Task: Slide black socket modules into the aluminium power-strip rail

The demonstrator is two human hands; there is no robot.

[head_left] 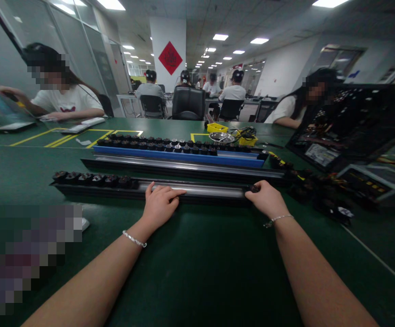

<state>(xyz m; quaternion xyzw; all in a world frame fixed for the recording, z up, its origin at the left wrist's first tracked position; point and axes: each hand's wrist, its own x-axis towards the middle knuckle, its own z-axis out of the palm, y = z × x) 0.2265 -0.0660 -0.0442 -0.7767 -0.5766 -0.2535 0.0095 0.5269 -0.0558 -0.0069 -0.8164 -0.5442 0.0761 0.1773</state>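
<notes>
A long black rail with a shiny metal channel lies across the green table in front of me. Several small black parts sit in a row at its left end. My left hand rests on the middle of the rail, its fingers spread. At the rail's right end my right hand pinches a small black part. Behind lie a second rail with a bare channel and a blue rail bearing rows of black parts.
Yellow bins, a metal dish and cables stand beyond the rails. An open black case and a tangle of dark parts are on the right. People sit across the green table.
</notes>
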